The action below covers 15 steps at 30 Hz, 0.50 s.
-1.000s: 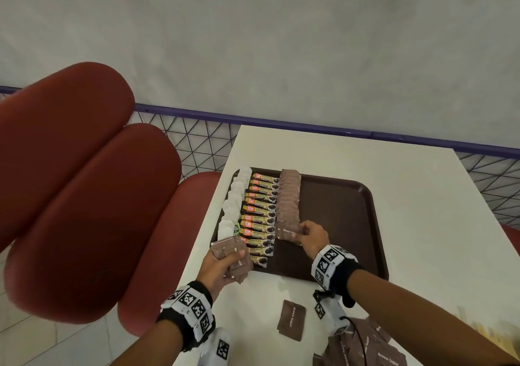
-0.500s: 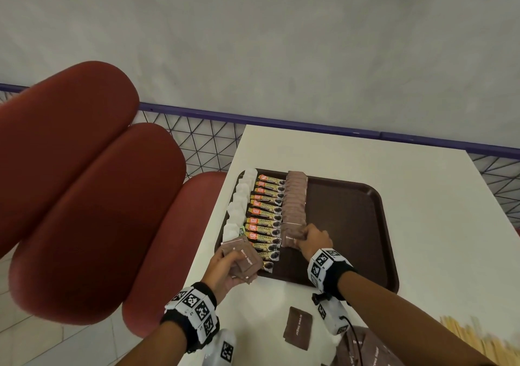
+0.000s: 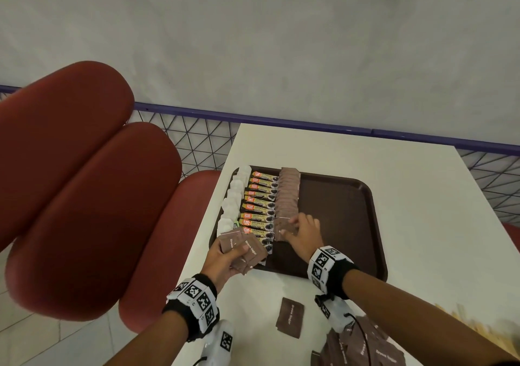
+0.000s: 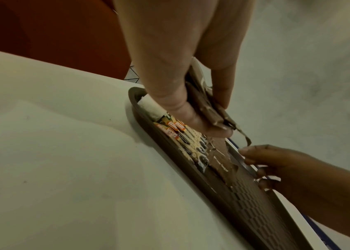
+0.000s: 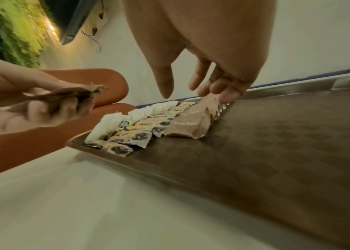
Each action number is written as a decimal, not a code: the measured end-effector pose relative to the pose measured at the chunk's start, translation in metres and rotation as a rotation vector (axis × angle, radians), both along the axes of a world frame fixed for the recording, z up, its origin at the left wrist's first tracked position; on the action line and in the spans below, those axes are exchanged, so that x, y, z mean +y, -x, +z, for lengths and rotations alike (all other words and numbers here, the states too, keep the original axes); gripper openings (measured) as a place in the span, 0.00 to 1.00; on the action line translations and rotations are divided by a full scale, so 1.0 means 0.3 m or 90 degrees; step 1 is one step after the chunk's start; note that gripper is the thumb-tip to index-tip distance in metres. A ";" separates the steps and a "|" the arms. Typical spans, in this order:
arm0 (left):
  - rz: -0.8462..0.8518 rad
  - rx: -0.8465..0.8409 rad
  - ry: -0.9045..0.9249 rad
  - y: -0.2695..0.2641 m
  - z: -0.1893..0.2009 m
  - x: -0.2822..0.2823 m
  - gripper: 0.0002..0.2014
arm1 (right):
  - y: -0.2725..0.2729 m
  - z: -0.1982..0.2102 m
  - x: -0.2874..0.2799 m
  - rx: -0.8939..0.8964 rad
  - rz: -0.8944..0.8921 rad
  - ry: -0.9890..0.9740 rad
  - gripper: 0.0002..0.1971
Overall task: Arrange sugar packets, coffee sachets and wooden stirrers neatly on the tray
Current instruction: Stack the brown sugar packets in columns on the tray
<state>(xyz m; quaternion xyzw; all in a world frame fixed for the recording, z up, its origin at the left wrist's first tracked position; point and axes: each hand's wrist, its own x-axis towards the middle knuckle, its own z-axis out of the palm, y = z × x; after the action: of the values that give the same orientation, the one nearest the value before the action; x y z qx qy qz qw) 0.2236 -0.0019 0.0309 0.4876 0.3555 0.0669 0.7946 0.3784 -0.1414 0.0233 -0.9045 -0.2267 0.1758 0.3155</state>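
Observation:
A dark brown tray (image 3: 340, 225) lies on the white table. Along its left side run three columns: white sugar packets (image 3: 234, 199), coffee sachets (image 3: 259, 206) and brown sugar packets (image 3: 288, 194). My left hand (image 3: 239, 253) grips a stack of brown sugar packets (image 3: 244, 249) over the tray's near left corner; the left wrist view shows this stack (image 4: 203, 104) pinched between thumb and fingers. My right hand (image 3: 295, 225) rests with straight fingers (image 5: 223, 94) on the near end of the brown row (image 5: 191, 125), thumb hanging free.
One loose brown packet (image 3: 289, 320) lies on the table near me, beside a pile of more brown packets (image 3: 363, 348). Wooden stirrers (image 3: 478, 329) lie at the lower right. Red padded seats (image 3: 84, 196) stand to the left. The tray's right half (image 3: 346, 241) is bare.
Little has moved: the right hand stays at the near end of the brown row and the left hand keeps its stack. The head view has shifted slightly.

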 end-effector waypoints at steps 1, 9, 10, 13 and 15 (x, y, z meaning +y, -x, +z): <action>0.000 0.000 -0.005 -0.003 0.003 -0.006 0.22 | 0.011 0.004 0.002 0.047 0.013 -0.042 0.11; 0.002 -0.023 -0.027 -0.019 -0.004 -0.044 0.25 | 0.118 0.019 0.018 0.326 0.128 -0.179 0.13; 0.004 -0.029 -0.023 -0.021 -0.002 -0.051 0.24 | 0.127 0.018 0.019 0.331 0.140 -0.175 0.13; 0.017 -0.032 0.019 -0.021 0.000 -0.067 0.20 | 0.139 0.013 0.018 0.343 0.129 -0.197 0.10; 0.018 -0.029 0.046 -0.015 0.001 -0.067 0.17 | 0.133 0.015 0.014 0.332 0.089 -0.209 0.10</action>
<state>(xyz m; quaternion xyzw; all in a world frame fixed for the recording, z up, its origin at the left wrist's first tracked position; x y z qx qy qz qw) 0.2279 -0.0221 0.0311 0.4517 0.3467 0.0763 0.8185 0.3384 -0.1374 0.0277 -0.7479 -0.2252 0.3844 0.4921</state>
